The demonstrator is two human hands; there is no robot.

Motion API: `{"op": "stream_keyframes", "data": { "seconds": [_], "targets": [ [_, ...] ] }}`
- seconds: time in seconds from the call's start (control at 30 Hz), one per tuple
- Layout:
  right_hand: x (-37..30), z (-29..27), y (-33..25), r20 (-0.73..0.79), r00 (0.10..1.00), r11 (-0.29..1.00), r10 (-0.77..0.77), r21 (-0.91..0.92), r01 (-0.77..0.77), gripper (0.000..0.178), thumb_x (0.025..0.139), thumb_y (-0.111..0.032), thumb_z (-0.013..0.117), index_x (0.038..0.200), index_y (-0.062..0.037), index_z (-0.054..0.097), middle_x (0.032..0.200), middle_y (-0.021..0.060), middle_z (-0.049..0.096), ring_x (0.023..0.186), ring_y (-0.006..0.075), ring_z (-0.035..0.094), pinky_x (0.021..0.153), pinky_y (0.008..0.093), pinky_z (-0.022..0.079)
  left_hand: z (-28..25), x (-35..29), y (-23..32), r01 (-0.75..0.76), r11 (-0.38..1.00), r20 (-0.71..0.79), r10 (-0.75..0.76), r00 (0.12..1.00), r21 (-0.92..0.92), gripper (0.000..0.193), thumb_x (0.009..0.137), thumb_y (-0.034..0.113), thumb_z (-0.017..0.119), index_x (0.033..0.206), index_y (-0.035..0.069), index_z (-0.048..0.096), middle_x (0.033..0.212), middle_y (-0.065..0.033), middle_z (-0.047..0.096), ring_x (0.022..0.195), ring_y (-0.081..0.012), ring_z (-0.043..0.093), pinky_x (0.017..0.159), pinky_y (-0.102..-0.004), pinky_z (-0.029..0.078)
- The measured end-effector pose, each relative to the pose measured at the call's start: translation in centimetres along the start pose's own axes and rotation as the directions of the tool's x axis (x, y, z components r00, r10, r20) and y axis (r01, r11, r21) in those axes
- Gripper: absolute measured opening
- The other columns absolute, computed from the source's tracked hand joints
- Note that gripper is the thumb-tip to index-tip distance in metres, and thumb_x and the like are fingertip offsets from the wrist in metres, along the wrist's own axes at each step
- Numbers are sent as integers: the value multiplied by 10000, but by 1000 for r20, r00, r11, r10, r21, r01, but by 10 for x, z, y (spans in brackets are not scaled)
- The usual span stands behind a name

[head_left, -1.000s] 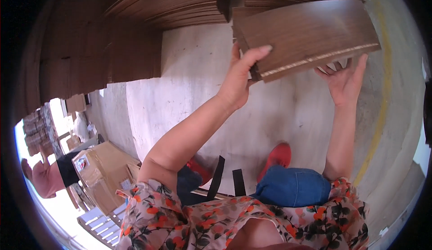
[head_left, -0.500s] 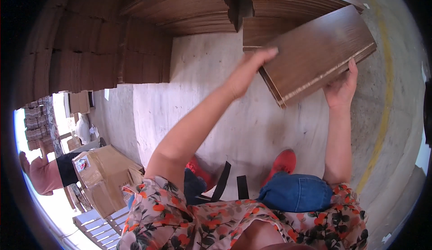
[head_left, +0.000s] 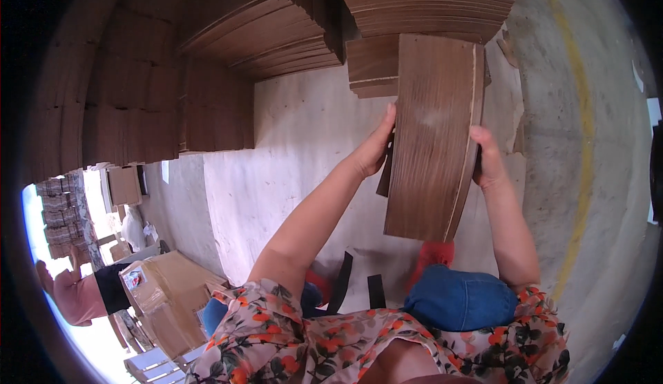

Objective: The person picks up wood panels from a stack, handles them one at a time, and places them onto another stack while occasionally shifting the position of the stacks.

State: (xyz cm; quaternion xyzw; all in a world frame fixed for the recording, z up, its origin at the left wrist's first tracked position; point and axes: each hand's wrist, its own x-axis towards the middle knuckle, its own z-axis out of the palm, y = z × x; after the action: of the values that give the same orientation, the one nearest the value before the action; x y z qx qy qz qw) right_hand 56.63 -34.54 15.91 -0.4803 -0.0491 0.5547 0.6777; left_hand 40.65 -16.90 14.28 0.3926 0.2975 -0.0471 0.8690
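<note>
Your left head-worn fisheye looks steeply down from close above your floral shirt [head_left: 335,342], over your left hand [head_left: 374,150] and right hand [head_left: 490,161], facing the stacked brown boards [head_left: 428,12] ahead.

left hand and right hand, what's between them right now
In the head view, a brown wood-grain board lies between the left hand and the right hand, with part of another dark piece showing at its left edge.

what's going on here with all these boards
A person in a floral top is handling long brown boards, gripped between the left hand and right hand, one on each long side. They point away from the body. A low pile sits just beyond, partly hidden, with taller stacks farther back and to the left.
</note>
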Motion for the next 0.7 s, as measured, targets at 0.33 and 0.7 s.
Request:
{"op": "stream_keyframes", "data": {
  "seconds": [0.33, 0.7],
  "targets": [
    [-12, 38, 23, 211, 977, 982, -18, -182, 57, 1104, 546, -323, 684, 1463, -37, 140, 1438, 144, 308, 1318, 270, 315, 1084, 361, 232, 1, -92, -5, -85, 987, -36, 91, 995, 136, 1031, 584, 295, 792, 1409, 24, 236, 1361, -109, 406, 1273, -235, 364, 1063, -359, 275],
    [7, 48, 28, 459, 865, 964, -203, -61, 259, 1004, 697, -572, 541, 1465, -67, 139, 1493, 82, 225, 1371, 220, 210, 1115, 355, 178, -22, -93, -16, -276, 700, 36, 337, 941, 659, 1214, 482, 289, 854, 1410, 9, 123, 1370, -157, 332, 1285, -286, 303, 1078, -382, 250]
  ]
}}
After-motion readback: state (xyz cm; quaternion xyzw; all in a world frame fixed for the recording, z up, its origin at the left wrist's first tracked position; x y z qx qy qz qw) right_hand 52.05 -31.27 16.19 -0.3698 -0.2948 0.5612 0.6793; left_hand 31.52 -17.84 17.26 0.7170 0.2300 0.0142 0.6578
